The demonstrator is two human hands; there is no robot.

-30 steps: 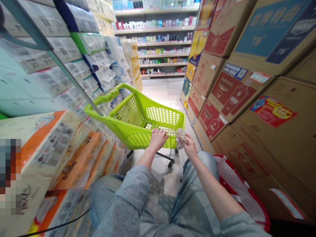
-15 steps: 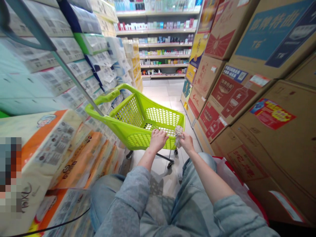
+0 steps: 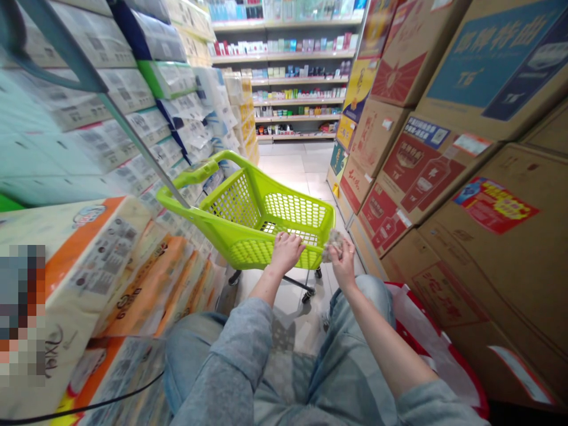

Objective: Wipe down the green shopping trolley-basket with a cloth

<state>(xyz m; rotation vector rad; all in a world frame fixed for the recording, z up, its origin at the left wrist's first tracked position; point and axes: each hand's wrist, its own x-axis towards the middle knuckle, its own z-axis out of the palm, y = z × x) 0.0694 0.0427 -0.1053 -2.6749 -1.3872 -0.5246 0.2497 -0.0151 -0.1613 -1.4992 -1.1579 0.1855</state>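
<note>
In front of me a small lime-green shopping cart (image 3: 248, 251) stands on its wheels, its basket showing no goods. My left hand (image 3: 287, 253) is closed over the near rim of the basket, fingers curled across the top edge. A crumpled greyish-white cloth (image 3: 333, 244) is bunched in my right hand (image 3: 344, 264), just beside the basket's front right corner. Whether the cloth touches the plastic there I cannot tell.
Stacked cardboard boxes (image 3: 470, 248) wall the right side, with a red-and-white bag (image 3: 421, 325) by my knee. Packs of tissue paper (image 3: 80, 236) are piled on the left. Shelves of small goods (image 3: 302, 83) stand beyond the tiled floor (image 3: 306, 171). A black cable (image 3: 119, 397) crosses lower left.
My right hand has moved a little to the right with the cloth, away from the basket's corner. The left hand keeps its place on the rim.
</note>
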